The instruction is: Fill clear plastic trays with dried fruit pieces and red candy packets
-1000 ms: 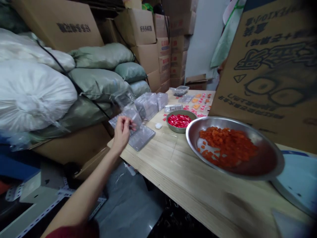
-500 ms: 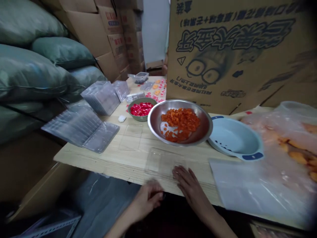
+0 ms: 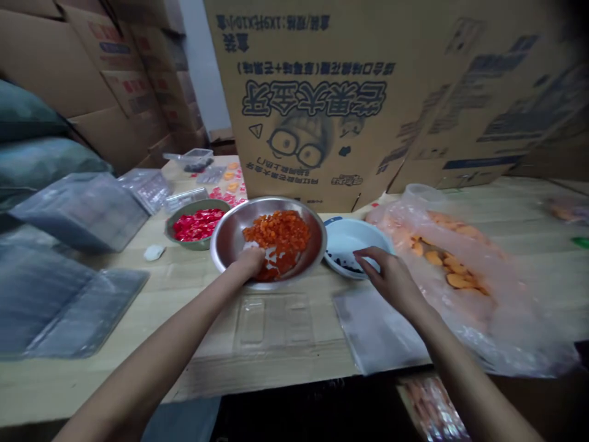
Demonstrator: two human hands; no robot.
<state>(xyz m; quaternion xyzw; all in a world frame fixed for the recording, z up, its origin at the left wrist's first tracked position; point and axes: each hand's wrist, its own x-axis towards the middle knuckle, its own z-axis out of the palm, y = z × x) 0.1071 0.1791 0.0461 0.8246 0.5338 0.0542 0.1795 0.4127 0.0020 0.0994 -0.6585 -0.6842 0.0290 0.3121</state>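
My left hand [image 3: 252, 260] reaches over the near rim of a steel bowl [image 3: 223, 250], its fingers at the small orange pieces [image 3: 288, 230] inside. Those fingertips are hidden, so their grip cannot be made out. My right hand [image 3: 391, 276] is over the near right side of a light blue basin [image 3: 344, 232], thumb and forefinger brought together at the tips. Anything between them is too small to see. Small dark pieces [image 3: 345, 265] lie in the basin. In front of the bowl a clear plastic tray [image 3: 276, 319] lies flat on the table.
A green bowl of red pieces [image 3: 197, 226] stands left of the steel bowl. Stacked clear cases [image 3: 87, 209] occupy the left side. A plastic bag with orange slices [image 3: 453, 264] and clear sheets [image 3: 380, 334] lie right. A large carton [image 3: 313, 110] rises behind.
My left hand has gone from the table's front edge up into the steel bowl. My right hand has left the clear tray for the blue basin. The view has turned right.
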